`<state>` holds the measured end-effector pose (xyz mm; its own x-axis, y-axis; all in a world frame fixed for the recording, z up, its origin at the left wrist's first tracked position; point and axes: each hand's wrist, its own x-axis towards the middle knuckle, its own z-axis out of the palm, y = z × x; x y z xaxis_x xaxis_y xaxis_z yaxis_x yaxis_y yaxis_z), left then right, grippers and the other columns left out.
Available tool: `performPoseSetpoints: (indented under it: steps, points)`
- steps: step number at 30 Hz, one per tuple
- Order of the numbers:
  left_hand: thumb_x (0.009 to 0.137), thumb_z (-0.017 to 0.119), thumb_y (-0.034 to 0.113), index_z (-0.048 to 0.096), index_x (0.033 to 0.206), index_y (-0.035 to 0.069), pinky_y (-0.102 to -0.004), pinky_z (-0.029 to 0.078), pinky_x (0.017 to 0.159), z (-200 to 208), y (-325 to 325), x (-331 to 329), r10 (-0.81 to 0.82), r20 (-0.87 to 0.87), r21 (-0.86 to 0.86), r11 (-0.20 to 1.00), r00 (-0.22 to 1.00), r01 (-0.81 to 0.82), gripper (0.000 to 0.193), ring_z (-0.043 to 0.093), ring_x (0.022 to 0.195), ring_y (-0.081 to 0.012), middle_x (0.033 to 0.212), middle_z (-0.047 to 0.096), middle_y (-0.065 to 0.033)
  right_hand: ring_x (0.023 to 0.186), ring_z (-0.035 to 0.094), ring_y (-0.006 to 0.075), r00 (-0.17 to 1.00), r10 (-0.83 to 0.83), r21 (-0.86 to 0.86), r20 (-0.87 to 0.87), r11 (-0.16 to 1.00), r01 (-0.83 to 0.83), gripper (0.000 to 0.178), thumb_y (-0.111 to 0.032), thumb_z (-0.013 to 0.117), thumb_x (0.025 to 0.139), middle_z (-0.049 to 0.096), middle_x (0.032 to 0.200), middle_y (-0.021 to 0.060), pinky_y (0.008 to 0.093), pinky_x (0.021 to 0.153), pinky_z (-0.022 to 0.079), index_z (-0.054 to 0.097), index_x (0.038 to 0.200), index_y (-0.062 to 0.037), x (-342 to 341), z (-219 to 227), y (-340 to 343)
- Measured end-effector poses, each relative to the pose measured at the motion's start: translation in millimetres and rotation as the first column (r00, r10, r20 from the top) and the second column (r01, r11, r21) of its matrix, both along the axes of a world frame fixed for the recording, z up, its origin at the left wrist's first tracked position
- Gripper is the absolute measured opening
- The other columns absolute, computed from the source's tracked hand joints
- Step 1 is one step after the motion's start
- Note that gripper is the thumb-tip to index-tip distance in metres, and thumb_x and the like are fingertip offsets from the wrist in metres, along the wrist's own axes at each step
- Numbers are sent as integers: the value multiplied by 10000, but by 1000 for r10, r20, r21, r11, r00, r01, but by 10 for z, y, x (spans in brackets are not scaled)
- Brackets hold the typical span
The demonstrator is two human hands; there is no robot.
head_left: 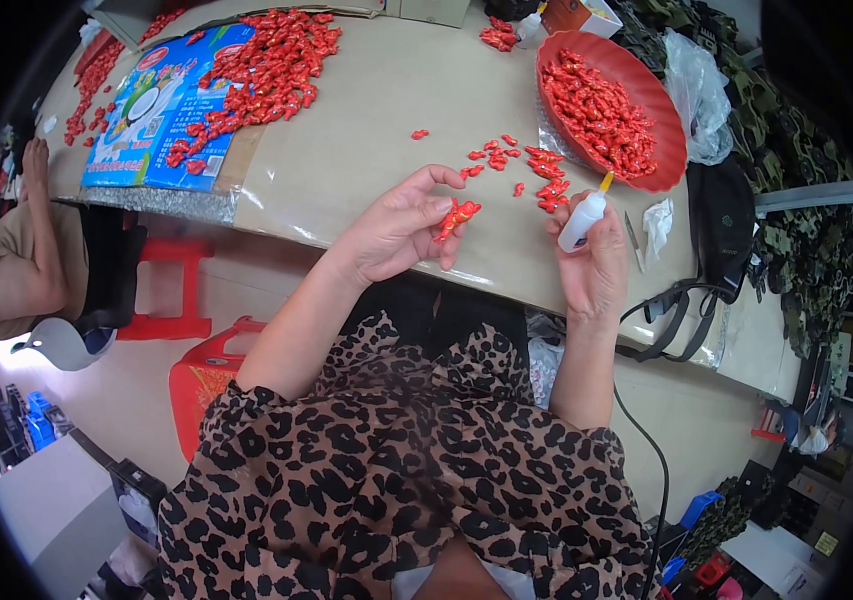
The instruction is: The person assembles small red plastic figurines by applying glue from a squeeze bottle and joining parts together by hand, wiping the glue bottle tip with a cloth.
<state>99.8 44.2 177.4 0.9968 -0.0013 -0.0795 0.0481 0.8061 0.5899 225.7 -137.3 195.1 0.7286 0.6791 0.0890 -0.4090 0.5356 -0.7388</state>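
Note:
Between the thumb and fingers of my left hand (397,225) is a small shiny red figurine (459,218), held just above the table's front edge. My right hand (595,265) is wrapped round a white squeeze bottle (583,222) with a yellow nozzle pointing up. Loose red pieces (495,156) lie on the table beyond my hands, and a short row of red pieces (550,180) lies just past the bottle. A red scalloped bowl (675,150) full of similar red pieces stands beyond my right hand.
A heap of red pieces (277,70) covers part of a blue printed cardboard sheet (137,150) at the left. Tweezers (635,243), crumpled tissue (658,228) and a black bag (722,235) lie at the right. Red stools (212,375) and a seated person (27,250) are on the left.

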Motion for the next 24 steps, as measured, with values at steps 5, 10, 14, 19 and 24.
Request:
performPoseSetpoints:
  steps: [5, 10, 14, 19, 24]
  points:
    - [836, 473, 138, 365, 1027, 90, -258, 435, 469, 10, -13, 17, 35, -16, 2, 999, 999, -35, 224, 537, 566, -158, 738, 550, -83, 840, 553, 201, 988, -124, -140, 92, 981, 136, 309, -176, 560, 790, 560, 904, 101, 300, 754, 420, 484, 1026, 9, 36, 65, 14]
    - [840, 465, 132, 382, 980, 83, -228, 401, 419, 6, 13, -18, 57, 10, -16, 998, 998, -57, 170, 520, 547, -139, 743, 552, -88, 797, 553, 186, 986, -77, -248, 148, 962, 113, 251, -141, 513, 810, 561, 867, 110, 282, 724, 416, 479, 1001, 19, 42, 181, 90]
    - [850, 448, 142, 411, 914, 78, -210, 366, 397, -60, 37, -10, 20, 49, -69, 997, 999, -17, 98, 486, 545, -117, 755, 540, -87, 712, 535, 150, 971, -108, -186, 215, 971, 149, 205, -137, 557, 769, 555, 796, 69, 266, 651, 412, 527, 918, 0, 93, 121, 178]
    - [837, 472, 153, 418, 927, 65, -197, 350, 402, 19, 64, -3, -23, -12, -156, 987, 1000, 21, 137, 458, 569, -110, 781, 509, -85, 623, 526, 174, 461, 57, -421, 886, 517, 745, 145, -167, 649, 672, 529, 693, 67, 281, 559, 406, 583, 705, -41, 63, 33, 302]
    - [782, 555, 162, 401, 975, 53, -180, 348, 445, 18, 31, -28, 22, 35, -70, 997, 999, -19, 270, 451, 598, -101, 807, 495, -72, 669, 542, 250, 358, 321, -460, 877, 344, 819, 163, -178, 658, 643, 551, 731, 91, 343, 581, 419, 594, 719, -47, -89, 159, 442]
